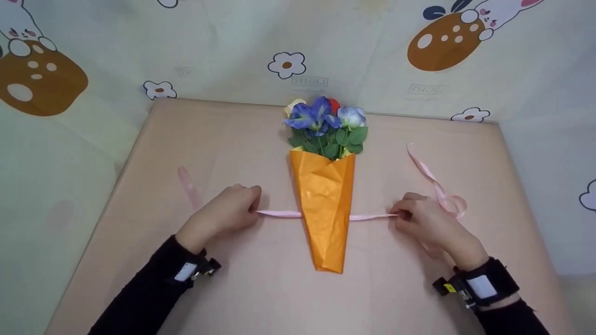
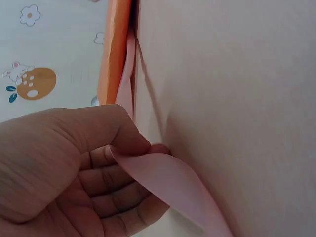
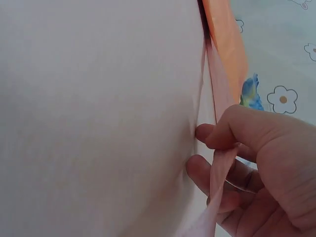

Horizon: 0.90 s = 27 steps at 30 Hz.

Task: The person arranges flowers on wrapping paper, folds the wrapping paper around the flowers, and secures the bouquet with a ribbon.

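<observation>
A bouquet in orange wrapping paper (image 1: 323, 209) lies on the table, its blue, white and red flowers (image 1: 319, 116) toward the back edge. A pink ribbon (image 1: 279, 214) passes beneath the wrap and comes out on both sides. On the left, my left hand (image 1: 228, 207) pinches the ribbon between thumb and forefinger; the left wrist view shows its tail (image 2: 168, 180) trailing past the fingers. My right hand (image 1: 426, 218) pinches the other side of the ribbon (image 3: 222, 165) likewise. Between the hands the ribbon runs nearly straight, its middle hidden under the wrap.
The table (image 1: 233, 298) has a pale pink cover. Behind it hangs a light cloth (image 1: 223, 46) printed with rabbits and flowers. One loose ribbon end (image 1: 188, 186) lies behind the left hand; a curled length (image 1: 437, 188) lies behind the right.
</observation>
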Each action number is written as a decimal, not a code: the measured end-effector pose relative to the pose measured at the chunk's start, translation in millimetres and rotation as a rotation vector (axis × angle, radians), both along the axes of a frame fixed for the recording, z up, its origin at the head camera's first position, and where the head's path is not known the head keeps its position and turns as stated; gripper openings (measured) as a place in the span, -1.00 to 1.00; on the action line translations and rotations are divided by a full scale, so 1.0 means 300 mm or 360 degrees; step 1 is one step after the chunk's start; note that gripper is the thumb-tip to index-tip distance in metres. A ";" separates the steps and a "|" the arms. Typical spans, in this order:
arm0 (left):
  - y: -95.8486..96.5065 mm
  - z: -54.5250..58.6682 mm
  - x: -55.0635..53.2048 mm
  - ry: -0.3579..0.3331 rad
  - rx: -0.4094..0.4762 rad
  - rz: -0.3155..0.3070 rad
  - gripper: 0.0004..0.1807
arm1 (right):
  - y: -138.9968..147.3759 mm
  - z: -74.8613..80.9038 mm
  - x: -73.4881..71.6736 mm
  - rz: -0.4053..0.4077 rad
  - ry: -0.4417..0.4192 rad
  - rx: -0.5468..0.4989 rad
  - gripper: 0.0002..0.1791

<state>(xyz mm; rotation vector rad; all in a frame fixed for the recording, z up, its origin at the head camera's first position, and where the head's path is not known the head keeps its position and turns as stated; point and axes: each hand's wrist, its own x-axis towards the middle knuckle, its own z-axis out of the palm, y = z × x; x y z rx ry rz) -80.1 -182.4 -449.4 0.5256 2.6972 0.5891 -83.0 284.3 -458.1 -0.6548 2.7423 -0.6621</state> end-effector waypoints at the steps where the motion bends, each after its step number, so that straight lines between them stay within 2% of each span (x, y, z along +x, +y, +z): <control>1: -0.017 0.000 -0.006 0.0011 0.0043 0.0004 -0.81 | 0.018 0.003 -0.002 0.0008 0.0036 0.0004 -0.78; 3: -0.052 0.000 -0.016 0.0021 0.0152 0.0002 -0.83 | 0.054 0.012 -0.009 0.0013 0.0059 -0.0019 -0.78; 5: -0.089 0.000 -0.026 -0.0056 0.0313 0.0024 -0.86 | 0.090 0.020 -0.017 -0.0004 0.0037 -0.0042 -0.79; 7: -0.125 -0.004 -0.037 -0.0196 0.0498 0.0043 -0.88 | 0.123 0.028 -0.025 -0.0044 -0.0064 -0.0083 -0.81; 10: -0.174 -0.012 -0.050 -0.0472 0.0726 0.0089 -0.92 | 0.165 0.034 -0.037 -0.0119 -0.0333 -0.0227 -0.92; 11: -0.188 -0.014 -0.053 -0.0538 0.0762 0.0105 -0.91 | 0.178 0.035 -0.040 -0.0127 -0.0429 -0.0302 -0.96; 13: -0.213 -0.017 -0.058 -0.0623 0.0790 0.0141 -0.87 | 0.203 0.032 -0.048 -0.0114 -0.0658 -0.0507 -0.92; 16: -0.238 -0.014 -0.061 -0.0626 0.0757 0.0197 -0.84 | 0.242 0.024 -0.059 0.0000 -0.0934 -0.0739 -0.86; 18: -0.249 -0.011 -0.064 -0.0600 0.0741 0.0222 -0.84 | 0.265 0.020 -0.062 0.0061 -0.1044 -0.0817 -0.82; 21: -0.257 -0.008 -0.068 -0.0554 0.0729 0.0223 -0.85 | 0.285 0.025 -0.061 0.0034 -0.1067 -0.0782 -0.77; 25: -0.269 -0.012 -0.072 -0.0546 0.0705 0.0181 -0.90 | 0.295 0.041 -0.060 -0.0135 -0.0927 -0.0614 -0.74; 27: -0.277 -0.017 -0.075 -0.0548 0.0680 0.0159 -0.92 | 0.299 0.048 -0.063 -0.0184 -0.0816 -0.0513 -0.78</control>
